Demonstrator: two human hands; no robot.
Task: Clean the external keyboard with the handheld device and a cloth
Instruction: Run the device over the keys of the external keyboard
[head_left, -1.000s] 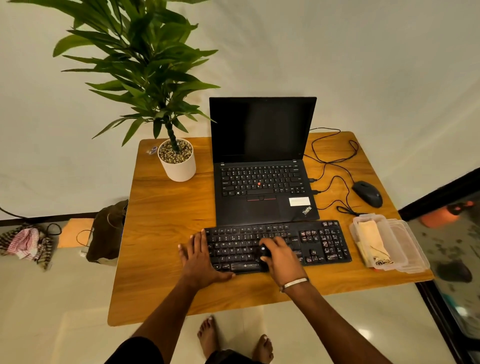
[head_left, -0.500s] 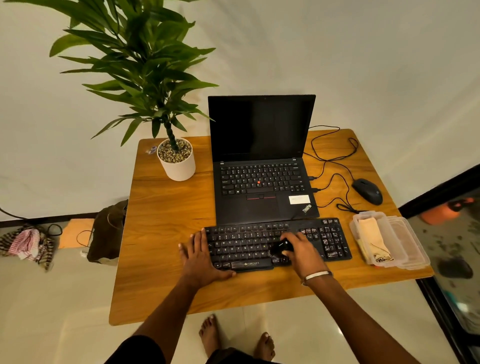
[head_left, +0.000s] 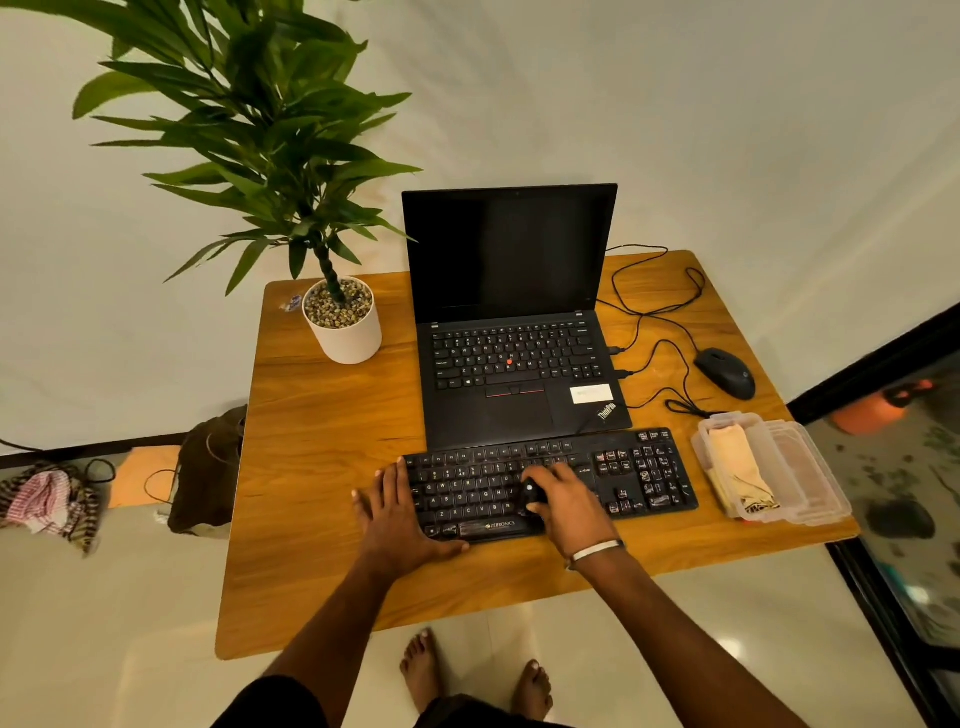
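Black device (head_left: 530, 498) gripped in my right hand (head_left: 569, 506), on keyboard (head_left: 545, 480) mid-rows; left hand (head_left: 400, 519) flat, bracing left end. Keep strokes slow, row-wise; cloth (head_left: 737, 467) waits right in box (head_left: 810, 467)

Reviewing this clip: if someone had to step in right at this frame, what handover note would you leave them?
Left hand: flat, pressing on the left end of the external keyboard to steady it.
Right hand: grips the small black handheld device over the middle keys.
Cloth: lies in the clear plastic container, right of the keyboard, untouched.
Done: device pass under way; how many keys are covered cannot be told.
Left: finish the device pass, then wipe with the cloth.
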